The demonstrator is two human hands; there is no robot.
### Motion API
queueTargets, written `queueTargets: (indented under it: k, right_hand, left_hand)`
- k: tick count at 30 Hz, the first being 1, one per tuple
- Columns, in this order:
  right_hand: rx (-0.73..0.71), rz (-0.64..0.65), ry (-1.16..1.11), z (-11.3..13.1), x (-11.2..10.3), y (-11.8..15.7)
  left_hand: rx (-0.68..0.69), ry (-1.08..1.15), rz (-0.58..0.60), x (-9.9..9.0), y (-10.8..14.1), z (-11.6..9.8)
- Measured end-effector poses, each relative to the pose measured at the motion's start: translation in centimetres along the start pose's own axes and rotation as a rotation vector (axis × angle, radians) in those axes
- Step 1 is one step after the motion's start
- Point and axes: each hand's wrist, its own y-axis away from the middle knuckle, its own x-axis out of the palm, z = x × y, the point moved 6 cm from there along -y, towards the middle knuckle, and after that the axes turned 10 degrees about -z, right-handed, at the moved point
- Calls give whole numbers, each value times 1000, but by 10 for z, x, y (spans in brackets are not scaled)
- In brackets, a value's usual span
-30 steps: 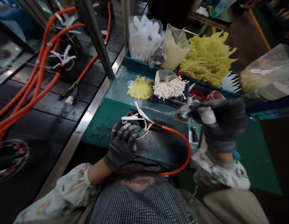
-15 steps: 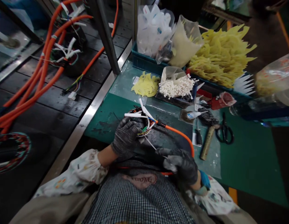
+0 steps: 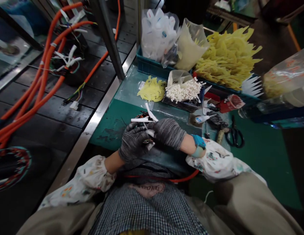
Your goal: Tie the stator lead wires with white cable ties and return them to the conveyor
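Note:
Both my gloved hands meet over a wire bundle (image 3: 148, 141) at the end of an orange cable (image 3: 183, 180). My left hand (image 3: 132, 142) is shut around the bundle, and white sleeved wires (image 3: 142, 120) stick out past its fingers. My right hand (image 3: 168, 132) presses against the bundle from the right, its fingertips hidden behind the left hand and the wires. Most of the bundle is covered, and I cannot tell whether the right hand grips anything. A blue wristband (image 3: 198, 145) shows on my right wrist.
A green mat (image 3: 112, 125) lies under my hands, edged by a steel rail (image 3: 100, 111). Beyond stand white-headed cable ties (image 3: 182, 92), yellow plastic strips (image 3: 228, 58), black-handled scissors (image 3: 234, 137) and a blue crate (image 3: 148, 65). Orange cables (image 3: 44, 75) lie on a dark belt at left.
My right hand has moved up from near my waist to the bundle, now covering most of it. The thin white strip seen earlier is hidden. My left hand has hardly moved.

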Motion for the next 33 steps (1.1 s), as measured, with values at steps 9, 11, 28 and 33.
queueTargets:
  k: [9,11,28,33]
  right_hand:
    - [76,2,-708,-13,-13,20]
    - [93,-47,-675,-18,-11,19]
    - [95,42,-754,-15,-19,18]
    - [137,-122,-660,-23,-15,21]
  left_hand:
    - [52,-14,35,-1,1,3]
    - [47,-12,50,-2,2,5]
    - [66,-13,63,2,3,4]
    - [72,12,8,-1,-3,1]
